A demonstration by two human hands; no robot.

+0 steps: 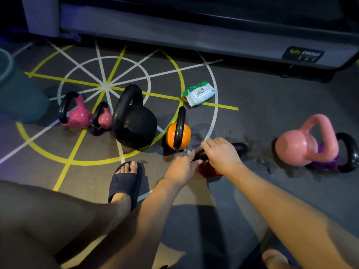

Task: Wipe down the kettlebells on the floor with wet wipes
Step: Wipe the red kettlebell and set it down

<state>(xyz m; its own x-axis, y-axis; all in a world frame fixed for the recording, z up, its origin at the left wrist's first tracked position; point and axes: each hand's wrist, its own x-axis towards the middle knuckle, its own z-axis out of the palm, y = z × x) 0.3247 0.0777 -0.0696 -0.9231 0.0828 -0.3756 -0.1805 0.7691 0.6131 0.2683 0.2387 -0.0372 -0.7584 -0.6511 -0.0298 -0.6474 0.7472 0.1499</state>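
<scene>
**Red kettlebell: handle lies across both grips**

Red kettlebell (208, 168) sits on floor at 5 o'clock from orange kettlebell (177, 136). Right hand (221, 152) is clamped over its black handle; left hand (181, 168) pinches the handle's 9 o'clock end, wipe barely visible.

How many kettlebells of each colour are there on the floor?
Dark pink: 2
Black: 1
Orange: 1
Red: 1, under the hands
Light pink: 1
Purple: 1, mostly hidden behind the light pink one
Total: 7 kettlebells
</scene>
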